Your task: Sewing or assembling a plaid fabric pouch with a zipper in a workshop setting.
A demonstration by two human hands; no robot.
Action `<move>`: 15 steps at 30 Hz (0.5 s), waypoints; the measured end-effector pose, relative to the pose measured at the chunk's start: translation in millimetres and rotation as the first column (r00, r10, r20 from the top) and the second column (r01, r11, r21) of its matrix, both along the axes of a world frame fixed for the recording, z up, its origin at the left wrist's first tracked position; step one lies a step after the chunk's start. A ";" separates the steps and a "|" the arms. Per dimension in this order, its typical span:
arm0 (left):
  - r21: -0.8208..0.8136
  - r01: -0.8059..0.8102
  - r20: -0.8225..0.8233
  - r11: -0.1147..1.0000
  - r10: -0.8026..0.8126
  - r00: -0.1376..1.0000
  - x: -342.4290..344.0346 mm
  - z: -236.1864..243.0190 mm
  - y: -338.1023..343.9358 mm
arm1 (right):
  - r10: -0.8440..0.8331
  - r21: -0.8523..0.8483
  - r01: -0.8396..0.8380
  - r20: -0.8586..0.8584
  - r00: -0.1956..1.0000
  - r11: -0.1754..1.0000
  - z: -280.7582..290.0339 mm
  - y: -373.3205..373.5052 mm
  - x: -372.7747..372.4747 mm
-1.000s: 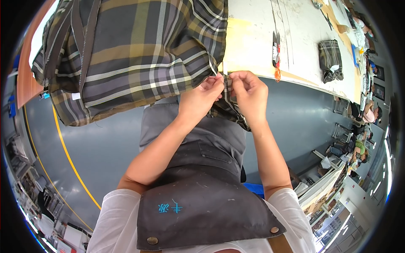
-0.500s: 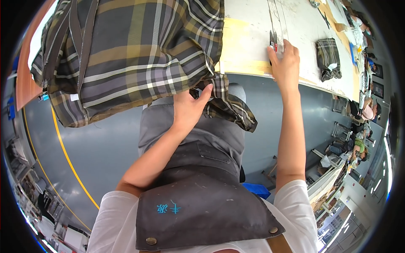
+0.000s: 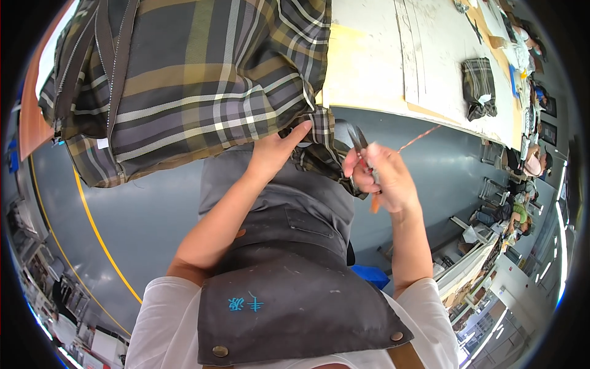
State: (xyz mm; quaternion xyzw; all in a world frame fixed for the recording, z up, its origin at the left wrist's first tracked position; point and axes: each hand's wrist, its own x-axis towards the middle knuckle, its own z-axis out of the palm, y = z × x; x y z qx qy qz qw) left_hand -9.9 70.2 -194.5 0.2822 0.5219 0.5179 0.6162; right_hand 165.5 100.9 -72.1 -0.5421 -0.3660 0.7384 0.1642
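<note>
A large piece of plaid fabric (image 3: pixel 203 80) in dark grey, olive and white, with zipper strips (image 3: pixel 110 67) at its left, covers the table's left part and hangs over its front edge. My left hand (image 3: pixel 273 152) is closed on a bunched lower corner of it, thumb on top. A narrow plaid end (image 3: pixel 322 161) trails to the right of that hand. In my right hand (image 3: pixel 390 178) I grip thread snips (image 3: pixel 356 140) with dark blades pointing up and away. A reddish twisted cord (image 3: pixel 421 138) runs from near that hand toward the table edge.
The white and tan worktable (image 3: pixel 369 67) has its front edge just beyond my hands. A folded plaid bundle (image 3: pixel 479 86) lies at its right. A blue bin (image 3: pixel 371 277) stands on the floor by my right side. Several people sit at benches far right.
My right hand has picked the thread snips up from the tabletop and brought them down and left, beside the fabric's hanging end. The left hand keeps its hold, nearly unmoved.
</note>
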 end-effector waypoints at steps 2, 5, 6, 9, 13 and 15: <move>0.029 0.025 -0.014 0.999 -0.025 1.000 -0.8 -1.6 0.2 | 0.037 -0.102 -0.032 0.048 0.998 0.994 -5.3 -8.4 -4.7; -0.011 0.052 -0.002 0.999 -0.052 0.999 -2.6 0.2 1.3 | -0.100 -0.267 0.112 0.056 0.993 0.957 -1.1 -4.2 -8.2; -0.010 0.051 -0.002 0.999 -0.051 0.999 -2.5 0.8 1.6 | -0.099 -0.265 0.110 0.056 0.994 0.958 -2.8 -1.9 -6.9; -0.019 0.054 0.000 0.998 -0.054 0.999 -2.3 2.4 2.0 | -0.022 -0.205 0.020 -0.005 1.000 0.978 -7.6 5.4 -4.5; -0.079 0.079 0.027 0.994 -0.077 0.997 -4.7 5.6 2.0 | 0.023 -0.180 -0.005 0.098 0.995 0.984 -3.5 10.5 -14.7; -0.130 0.097 0.022 0.987 -0.095 0.995 -5.7 7.1 2.1 | 0.019 -0.179 0.001 0.110 0.994 0.984 -3.2 13.3 -17.4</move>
